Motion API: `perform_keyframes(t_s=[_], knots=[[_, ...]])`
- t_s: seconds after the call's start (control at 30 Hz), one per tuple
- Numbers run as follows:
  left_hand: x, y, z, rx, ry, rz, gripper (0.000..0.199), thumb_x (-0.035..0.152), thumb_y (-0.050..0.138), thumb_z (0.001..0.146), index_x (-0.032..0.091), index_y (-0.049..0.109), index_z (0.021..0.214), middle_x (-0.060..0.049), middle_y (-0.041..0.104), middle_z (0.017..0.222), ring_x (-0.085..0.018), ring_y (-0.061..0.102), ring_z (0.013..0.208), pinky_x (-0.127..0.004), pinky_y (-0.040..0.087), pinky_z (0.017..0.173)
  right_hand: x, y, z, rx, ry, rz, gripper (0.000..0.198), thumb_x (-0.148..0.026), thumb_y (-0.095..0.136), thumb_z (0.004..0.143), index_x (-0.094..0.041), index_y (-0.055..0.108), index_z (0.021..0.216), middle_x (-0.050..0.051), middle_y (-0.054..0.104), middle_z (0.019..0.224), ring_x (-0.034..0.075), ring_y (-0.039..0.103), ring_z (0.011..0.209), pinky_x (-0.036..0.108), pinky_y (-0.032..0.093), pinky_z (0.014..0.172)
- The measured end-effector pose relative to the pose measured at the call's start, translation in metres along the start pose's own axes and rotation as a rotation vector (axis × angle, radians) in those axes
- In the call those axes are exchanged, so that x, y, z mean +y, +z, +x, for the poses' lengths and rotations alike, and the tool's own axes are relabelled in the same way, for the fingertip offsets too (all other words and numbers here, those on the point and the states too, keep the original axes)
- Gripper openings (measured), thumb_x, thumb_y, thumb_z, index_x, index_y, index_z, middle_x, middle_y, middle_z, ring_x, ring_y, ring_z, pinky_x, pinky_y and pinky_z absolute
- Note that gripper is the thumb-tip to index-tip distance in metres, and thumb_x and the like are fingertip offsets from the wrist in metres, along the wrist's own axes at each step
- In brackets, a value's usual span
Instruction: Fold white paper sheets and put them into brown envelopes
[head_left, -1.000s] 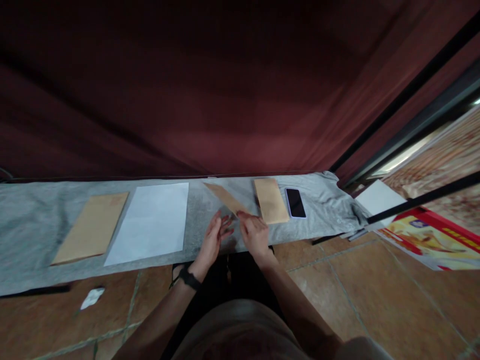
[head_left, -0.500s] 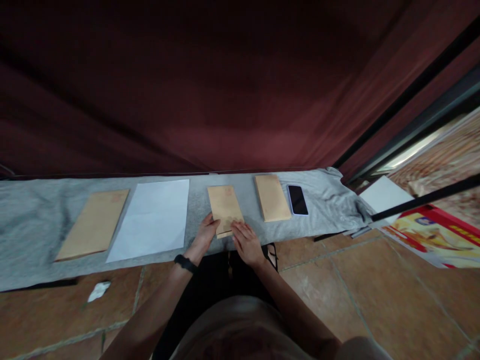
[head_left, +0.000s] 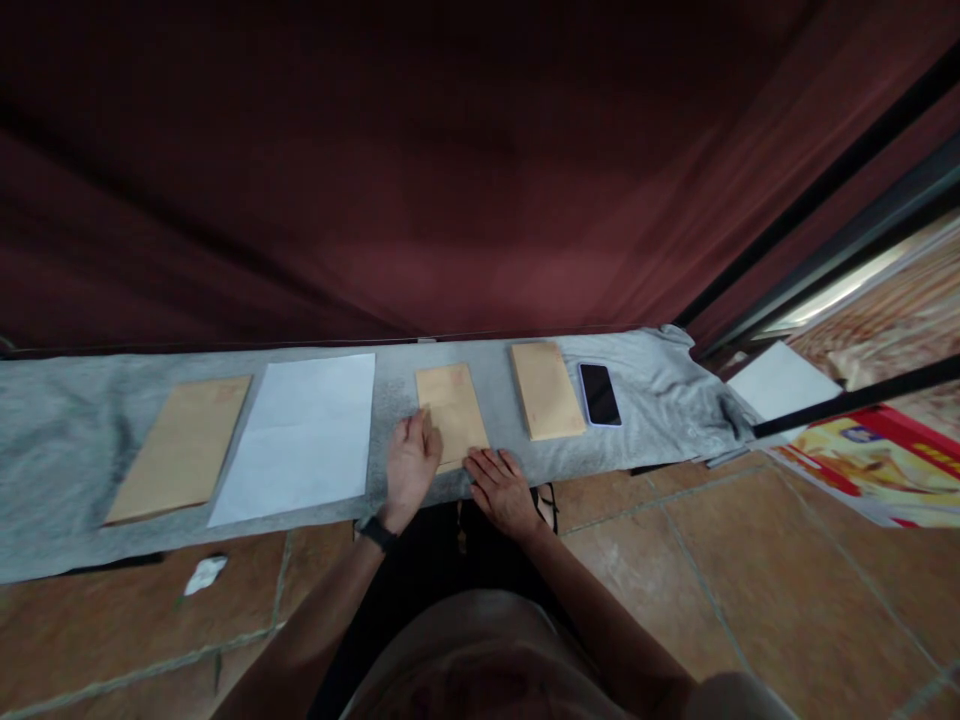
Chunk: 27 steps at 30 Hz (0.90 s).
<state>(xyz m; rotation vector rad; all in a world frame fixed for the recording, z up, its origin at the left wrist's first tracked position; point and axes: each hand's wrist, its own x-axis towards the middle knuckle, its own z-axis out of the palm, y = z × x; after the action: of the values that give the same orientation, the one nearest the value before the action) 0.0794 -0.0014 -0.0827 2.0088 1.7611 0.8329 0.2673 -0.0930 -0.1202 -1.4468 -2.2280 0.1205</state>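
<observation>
A person's two bare hands work over a small brown envelope (head_left: 452,400) lying flat at the centre of the frame, on a bench (head_left: 394,390) draped in grey cloth (head_left: 660,410). The left hand (head_left: 409,465), a dark watch (head_left: 377,534) on its wrist, curls its fingers at the envelope's left edge; whether that grip pinches the paper or merely rests against it cannot be told from this angle. The right hand (head_left: 506,495) lies spread and loose, its grip closed on nothing, fingertips at the envelope's lower right corner. Handling the paper well here appears to call for light, even pressure: the right fingers pinning the corner so that the sheet does not skid on the soft cloth, the left hand working along the edge without digging in a nail or raising a crease. Too hard a push could ruck up the fabric underneath and bend the envelope with it. To the right of centre lie a brown paper stack (head_left: 547,390) and, just beside it, a phone (head_left: 600,394). A white sheet (head_left: 300,430) lies left of centre, near a large brown envelope (head_left: 184,445) farther left.
</observation>
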Motion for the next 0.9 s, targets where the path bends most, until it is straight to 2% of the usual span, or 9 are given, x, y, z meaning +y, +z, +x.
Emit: perform_keyframes(t_s=[0.1, 0.2, 0.33, 0.47, 0.6, 0.7, 0.83, 0.9], knots=[[0.015, 0.010, -0.023, -0.108, 0.305, 0.028, 0.052, 0.036, 0.034, 0.105, 0.015, 0.043, 0.151, -0.015, 0.050, 0.154, -0.025, 0.045, 0.145, -0.044, 0.042, 0.118, 0.002, 0.002, -0.001, -0.001, -0.001, -0.003, 0.046, -0.028, 0.052, 0.103, -0.020, 0.052, 0.148, 0.010, 0.056, 0.150, 0.025, 0.048, 0.142, 0.049, 0.032, 0.123], [0.021, 0.022, -0.056, -0.234, 0.497, 0.150, 0.059, 0.044, 0.037, 0.105, 0.013, 0.037, 0.156, -0.015, 0.046, 0.158, -0.026, 0.038, 0.150, -0.046, 0.035, 0.123, 0.004, 0.004, -0.004, -0.009, -0.012, 0.007, 0.047, -0.028, 0.053, 0.101, -0.018, 0.053, 0.147, 0.012, 0.059, 0.147, 0.026, 0.047, 0.143, 0.050, 0.032, 0.123], [0.005, 0.023, -0.085, -0.224, 0.553, 0.292, 0.069, 0.047, 0.041, 0.103, 0.008, 0.030, 0.159, -0.018, 0.039, 0.161, -0.027, 0.032, 0.153, -0.047, 0.032, 0.124, 0.005, 0.005, -0.004, -0.029, 0.001, -0.001, 0.046, -0.028, 0.049, 0.104, -0.019, 0.051, 0.149, 0.009, 0.057, 0.150, 0.024, 0.045, 0.144, 0.048, 0.030, 0.124], [-0.012, 0.011, -0.089, -0.193, 0.545, 0.373, 0.068, 0.048, 0.043, 0.102, 0.007, 0.038, 0.155, -0.019, 0.042, 0.159, -0.030, 0.036, 0.151, -0.048, 0.034, 0.123, 0.003, 0.003, -0.002, -0.023, 0.011, -0.014, 0.047, -0.030, 0.047, 0.105, -0.021, 0.049, 0.151, 0.008, 0.053, 0.154, 0.023, 0.045, 0.144, 0.048, 0.027, 0.126], [-0.013, 0.000, -0.083, -0.192, 0.510, 0.373, 0.057, 0.043, 0.040, 0.103, 0.007, 0.050, 0.147, -0.020, 0.052, 0.152, -0.030, 0.046, 0.145, -0.048, 0.037, 0.121, 0.002, 0.000, -0.002, -0.015, -0.010, 0.001, 0.047, -0.030, 0.051, 0.103, -0.021, 0.051, 0.149, 0.008, 0.055, 0.152, 0.023, 0.047, 0.143, 0.048, 0.028, 0.126], [-0.010, 0.001, -0.064, -0.205, 0.468, 0.320, 0.051, 0.037, 0.034, 0.105, 0.010, 0.054, 0.144, -0.018, 0.056, 0.149, -0.027, 0.050, 0.142, -0.047, 0.036, 0.122, 0.002, -0.002, -0.001, -0.021, -0.017, 0.021, 0.047, -0.027, 0.052, 0.103, -0.021, 0.051, 0.149, 0.008, 0.057, 0.150, 0.022, 0.050, 0.140, 0.045, 0.031, 0.124], [-0.010, 0.016, -0.019, -0.261, 0.495, 0.246, 0.056, 0.039, 0.033, 0.105, 0.014, 0.044, 0.153, -0.014, 0.041, 0.161, -0.027, 0.035, 0.152, -0.050, 0.030, 0.125, 0.001, -0.004, 0.002, -0.022, -0.005, 0.049, 0.047, -0.027, 0.052, 0.102, -0.021, 0.050, 0.149, 0.009, 0.057, 0.149, 0.023, 0.051, 0.139, 0.047, 0.034, 0.123], [-0.010, 0.026, 0.007, -0.288, 0.512, 0.248, 0.057, 0.041, 0.035, 0.104, 0.017, 0.042, 0.155, -0.012, 0.039, 0.163, -0.028, 0.029, 0.154, -0.052, 0.026, 0.126, 0.000, -0.005, 0.003, -0.024, 0.006, 0.064, 0.047, -0.026, 0.052, 0.102, -0.022, 0.051, 0.148, 0.009, 0.059, 0.147, 0.023, 0.051, 0.138, 0.047, 0.034, 0.122]])
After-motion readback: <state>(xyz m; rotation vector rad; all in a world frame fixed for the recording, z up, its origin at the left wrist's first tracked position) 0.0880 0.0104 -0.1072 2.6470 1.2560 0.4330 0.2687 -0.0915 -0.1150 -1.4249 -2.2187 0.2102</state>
